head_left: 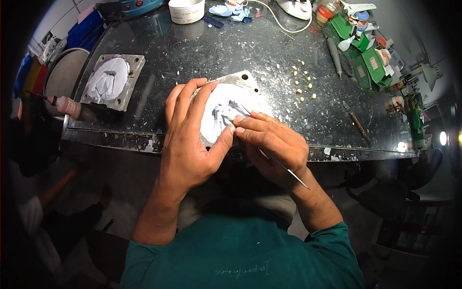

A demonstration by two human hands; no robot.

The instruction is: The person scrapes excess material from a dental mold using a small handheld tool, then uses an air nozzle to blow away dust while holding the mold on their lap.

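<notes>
White plaster with a hollowed, ridged middle point(211, 118) fills a metal dental flask half point(237, 77) at the bench's front edge. My left hand point(190, 135) grips the flask from its left side, fingers curled over the far side and thumb on the plaster near the middle. In my right hand point(276, 144) is a thin metal dental hand instrument point(291, 174), held like a pen. Its shaft sticks out below the hand toward my wrist; its working end points into the plaster's hollow, largely hidden by my fingertips.
Another plaster-filled flask half point(129, 86) lies at left, beside a bottle of pinkish liquid point(67, 107). Several loose yellowish teeth point(299, 91) lie right of my hands. Farther right are a knife point(356, 121), a handpiece point(333, 53) and green boxes point(374, 65). A white tub point(186, 11) stands at the back.
</notes>
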